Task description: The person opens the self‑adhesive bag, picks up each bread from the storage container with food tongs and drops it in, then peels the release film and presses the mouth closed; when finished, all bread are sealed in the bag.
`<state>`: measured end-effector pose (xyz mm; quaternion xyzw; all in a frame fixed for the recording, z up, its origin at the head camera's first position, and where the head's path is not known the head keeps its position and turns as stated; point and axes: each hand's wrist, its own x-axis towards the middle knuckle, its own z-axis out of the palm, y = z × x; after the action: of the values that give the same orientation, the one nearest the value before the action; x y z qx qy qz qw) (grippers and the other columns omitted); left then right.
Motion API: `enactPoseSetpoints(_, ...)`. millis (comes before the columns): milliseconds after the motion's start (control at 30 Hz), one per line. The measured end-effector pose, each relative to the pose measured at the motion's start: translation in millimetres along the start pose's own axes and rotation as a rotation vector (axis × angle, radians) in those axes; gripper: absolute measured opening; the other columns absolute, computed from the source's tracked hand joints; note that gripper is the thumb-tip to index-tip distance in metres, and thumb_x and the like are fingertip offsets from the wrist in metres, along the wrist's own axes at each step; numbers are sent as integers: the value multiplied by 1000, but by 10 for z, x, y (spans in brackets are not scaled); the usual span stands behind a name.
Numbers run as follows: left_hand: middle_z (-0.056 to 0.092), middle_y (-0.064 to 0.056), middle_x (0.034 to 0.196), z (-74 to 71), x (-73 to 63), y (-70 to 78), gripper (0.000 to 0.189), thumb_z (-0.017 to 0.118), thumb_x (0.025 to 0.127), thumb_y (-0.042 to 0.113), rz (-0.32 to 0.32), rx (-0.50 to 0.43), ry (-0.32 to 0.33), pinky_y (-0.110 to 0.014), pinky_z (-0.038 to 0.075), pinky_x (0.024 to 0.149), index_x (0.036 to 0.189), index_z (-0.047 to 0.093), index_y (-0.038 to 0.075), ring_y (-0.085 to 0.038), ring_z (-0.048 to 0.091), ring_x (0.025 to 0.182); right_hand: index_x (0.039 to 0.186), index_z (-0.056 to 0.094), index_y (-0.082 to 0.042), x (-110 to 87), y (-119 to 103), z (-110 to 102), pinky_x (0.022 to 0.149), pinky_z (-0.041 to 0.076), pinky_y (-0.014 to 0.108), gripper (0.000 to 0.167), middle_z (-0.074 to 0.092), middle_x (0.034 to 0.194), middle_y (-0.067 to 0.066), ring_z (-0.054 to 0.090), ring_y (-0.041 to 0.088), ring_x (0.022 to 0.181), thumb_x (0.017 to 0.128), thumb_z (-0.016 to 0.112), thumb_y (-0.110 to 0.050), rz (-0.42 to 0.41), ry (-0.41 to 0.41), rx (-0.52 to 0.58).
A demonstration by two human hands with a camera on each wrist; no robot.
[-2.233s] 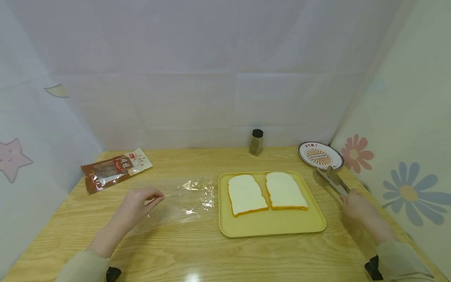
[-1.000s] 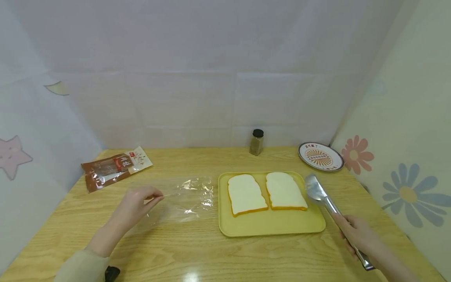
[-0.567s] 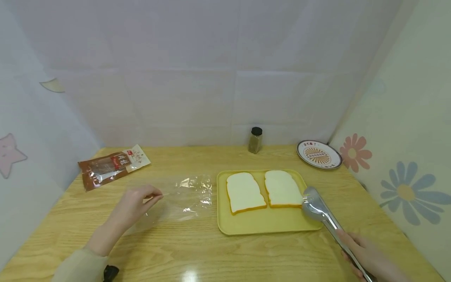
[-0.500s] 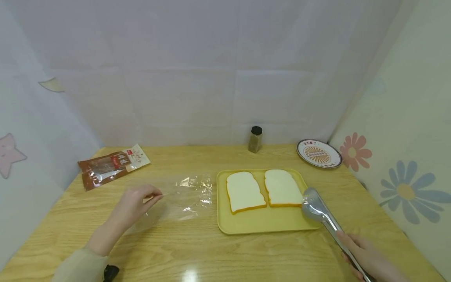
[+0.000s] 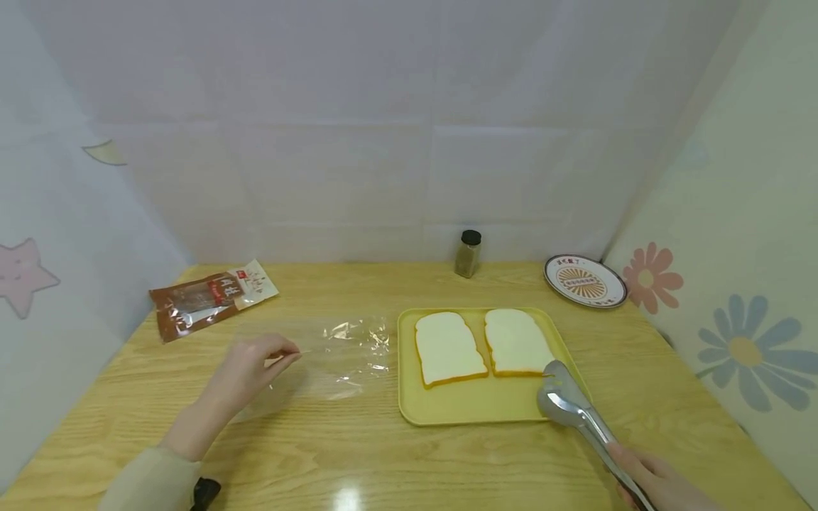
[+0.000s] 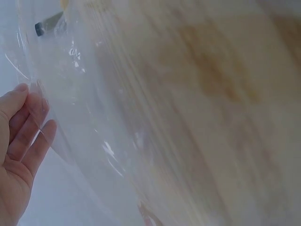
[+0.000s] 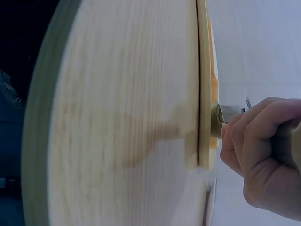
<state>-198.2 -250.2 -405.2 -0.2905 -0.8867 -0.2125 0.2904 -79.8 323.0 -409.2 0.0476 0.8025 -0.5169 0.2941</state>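
Thumb and fingers of my left hand (image 5: pixel 252 365) pinch the edge of a clear plastic bag (image 5: pixel 341 358); the left wrist view shows the thin film (image 6: pixel 70 122) running from the fingertips. My right hand (image 5: pixel 652 479) grips metal food tongs (image 5: pixel 597 429), whose broad heads overlap the front right corner of a yellow tray (image 5: pixel 473 410). Two white bread slices (image 5: pixel 449 346) with orange-brown crusts lie side by side on that tray. The tong heads are right at the lower corner of the right slice (image 5: pixel 516 341). In the right wrist view, curled fingers (image 7: pixel 263 132) wrap the tong handle.
A brown and white food packet (image 5: pixel 214 298) lies at the back left of the wooden table (image 5: pixel 358 465). At the back stands a small spice jar (image 5: pixel 469 254) with a black lid. A patterned plate (image 5: pixel 585 282) is at the back right, near the wall.
My right hand has lifted the tongs from beside the plate and brought them toward me and left, over the tray's right side. The left hand still pinches the bag.
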Motion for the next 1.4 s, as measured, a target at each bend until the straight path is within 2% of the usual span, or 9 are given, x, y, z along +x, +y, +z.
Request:
enactPoseSetpoints(167,71,3,76,10,-8,-8,16,80,69,1,13,9,10,-14,54,60,78,71,10,-9,66,66,96,51,-3,34,-28,49,51,48,21,55,53,71,-2,50,8,59,99,30,-54,45,-13,48)
enactPoseSetpoints(300,71,3,76,9,-1,-8,16,80,69,2,19,20,16,-16,54,58,78,71,11,-9,66,66,102,53,-2,65,-75,69,51,48,20,56,53,71,-2,49,8,59,99,32,-54,46,-16,77)
enactPoseSetpoints(400,71,2,76,4,6,-1,15,80,69,2,14,15,14,-21,56,57,78,71,10,-9,66,65,98,55,-2,85,-113,83,48,46,19,55,53,69,-3,48,7,55,99,33,-53,31,-32,82)
enactPoseSetpoints(600,71,2,77,-7,21,9,15,79,71,2,-4,14,2,-27,57,57,79,71,11,-10,66,66,77,51,-10,122,-184,109,42,38,18,53,48,61,-5,41,5,46,99,31,-53,-1,-110,123)
enactPoseSetpoints(900,71,2,76,-12,37,14,14,79,70,2,2,10,-6,-29,57,57,79,71,10,-10,66,66,77,48,-10,192,-256,144,40,35,18,50,45,57,-7,42,4,43,101,28,-49,-65,-183,193)
enactPoseSetpoints(1000,71,1,76,-9,42,10,15,79,70,2,6,10,-4,-29,57,55,79,71,10,-10,65,65,80,48,-10,227,-277,154,40,37,18,49,45,57,-7,42,3,43,101,28,-49,-59,-199,239)
enactPoseSetpoints(1133,71,1,77,1,42,1,14,79,71,3,-1,7,-11,-29,57,55,80,71,10,-10,65,66,83,48,-10,275,-307,173,39,42,18,49,45,57,-7,43,3,42,100,30,-53,-33,-166,253)
enactPoseSetpoints(1300,71,2,78,10,31,-5,14,79,72,3,-10,5,-24,-27,57,56,81,71,11,-9,65,66,82,48,-9,352,-363,204,39,40,16,53,46,59,-7,42,2,42,96,34,-58,0,-56,179)
enactPoseSetpoints(1400,71,2,78,12,28,-4,14,79,72,3,-12,1,-28,-26,57,55,81,71,11,-9,65,66,84,47,-8,397,-400,206,40,40,16,54,46,62,-6,41,2,43,96,35,-59,3,-36,163)
